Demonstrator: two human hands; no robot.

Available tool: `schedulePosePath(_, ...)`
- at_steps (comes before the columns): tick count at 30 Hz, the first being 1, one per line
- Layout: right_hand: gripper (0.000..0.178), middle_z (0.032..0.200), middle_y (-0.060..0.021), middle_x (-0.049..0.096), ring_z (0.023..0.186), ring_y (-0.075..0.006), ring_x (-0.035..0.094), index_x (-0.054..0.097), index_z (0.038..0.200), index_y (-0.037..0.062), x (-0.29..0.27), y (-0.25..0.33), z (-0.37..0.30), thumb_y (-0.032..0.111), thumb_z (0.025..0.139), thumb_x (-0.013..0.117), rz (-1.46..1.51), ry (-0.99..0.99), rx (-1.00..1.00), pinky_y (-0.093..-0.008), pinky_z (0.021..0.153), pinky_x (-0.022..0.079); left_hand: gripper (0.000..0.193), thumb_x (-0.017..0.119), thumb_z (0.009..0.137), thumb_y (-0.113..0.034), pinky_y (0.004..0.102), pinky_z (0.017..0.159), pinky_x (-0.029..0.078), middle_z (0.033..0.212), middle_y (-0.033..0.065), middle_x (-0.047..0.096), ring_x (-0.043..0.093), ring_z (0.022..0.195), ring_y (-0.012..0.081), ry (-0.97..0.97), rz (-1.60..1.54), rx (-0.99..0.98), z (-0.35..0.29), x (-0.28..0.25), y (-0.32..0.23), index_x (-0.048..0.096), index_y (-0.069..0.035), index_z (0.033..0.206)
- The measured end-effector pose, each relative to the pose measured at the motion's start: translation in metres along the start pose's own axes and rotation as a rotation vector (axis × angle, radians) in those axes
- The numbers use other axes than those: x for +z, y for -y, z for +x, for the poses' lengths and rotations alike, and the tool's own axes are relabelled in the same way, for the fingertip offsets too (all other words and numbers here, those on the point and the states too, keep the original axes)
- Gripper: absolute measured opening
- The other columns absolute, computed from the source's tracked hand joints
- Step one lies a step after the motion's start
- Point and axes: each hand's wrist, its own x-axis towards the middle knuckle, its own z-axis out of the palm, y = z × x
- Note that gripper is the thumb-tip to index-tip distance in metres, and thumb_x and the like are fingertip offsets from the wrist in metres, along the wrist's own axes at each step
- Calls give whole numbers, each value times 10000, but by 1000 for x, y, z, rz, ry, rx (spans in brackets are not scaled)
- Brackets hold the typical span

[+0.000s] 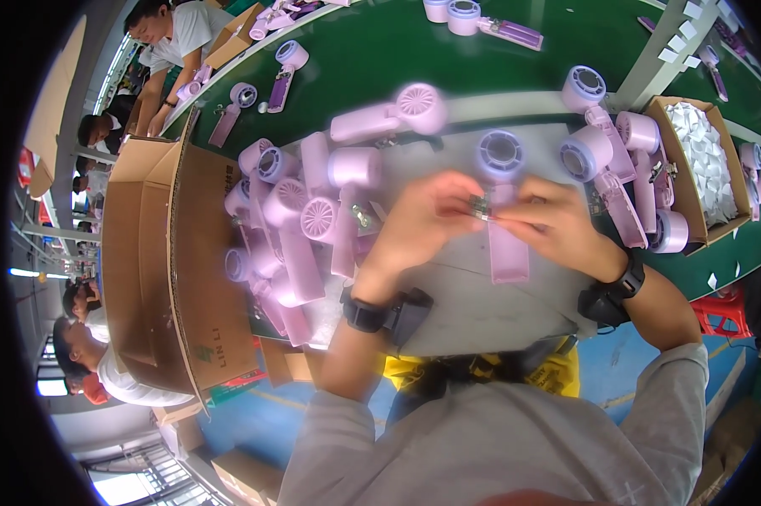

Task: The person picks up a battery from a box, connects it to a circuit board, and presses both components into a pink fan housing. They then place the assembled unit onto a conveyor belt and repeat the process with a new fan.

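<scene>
Circuit board point(480, 207) in hand, over pink fan point(509, 257).
My left hand point(423, 221) pinches the board; can't tell if my right hand point(562, 226), at its edge, grips too.

Table point(372, 63): green top, curved by the lens. Grey mat point(452, 316) over its near part. On the mat, left: heap of pink fans point(299, 261), heads and handles crossing. Mid-mat: single fan point(509, 263), lilac ring on its head, handle toward near edge. Right: smaller fan cluster point(619, 209) beside a cardboard tray point(720, 234) on the green. Far side: scattered fans point(292, 55), some with opened handles.
</scene>
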Motion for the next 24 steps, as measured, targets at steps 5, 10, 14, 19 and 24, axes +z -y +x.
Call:
schedulePosePath(5, 213, 747, -52, 542, 638, -186, 542, 746, 945, 91, 1, 0, 0, 55, 737, 769, 10, -12, 9, -305, 536, 415, 314, 735, 776, 81, 232, 785, 533, 963, 35, 661, 638, 875, 94, -14, 36, 9, -1, 2, -1, 582, -7, 1035)
schedulePosePath(10, 215, 744, -55, 545, 626, -189, 541, 745, 940, 92, -1, 2, 0, 43, 732, 764, 1, -12, 16, -306, 532, 416, 316, 746, 769, 76, 231, 776, 531, 959, 34, 660, 638, 860, 93, -8, 36, 15, -1, 2, -3, 581, -12, 1024)
schedulePosePath(14, 213, 747, -58, 551, 621, -190, 544, 743, 934, 85, -1, 3, 1, 24, 730, 752, -2, -2, 5, -307, 529, 420, 320, 753, 761, 77, 228, 768, 530, 962, 34, 658, 637, 845, 93, 3, -2, -6, -3, 2, -4, 582, -14, 1017)
schedulePosePath(19, 111, 697, -42, 554, 505, -182, 524, 729, 835, 70, 1, 5, 2, 64, 734, 774, -8, -74, -66, -313, 451, 408, 323, 759, 754, 77, 222, 757, 528, 965, 34, 655, 632, 838, 91, 22, -16, -32, -5, 2, -9, 583, -16, 1008)
schedulePosePath(24, 182, 731, -57, 556, 572, -191, 543, 738, 902, 74, -1, 5, -1, 26, 727, 755, -1, -37, -46, -310, 490, 421, 325, 761, 751, 80, 221, 750, 529, 964, 31, 651, 627, 829, 88, 9, 7, -29, -4, 2, -7, 586, -11, 1009)
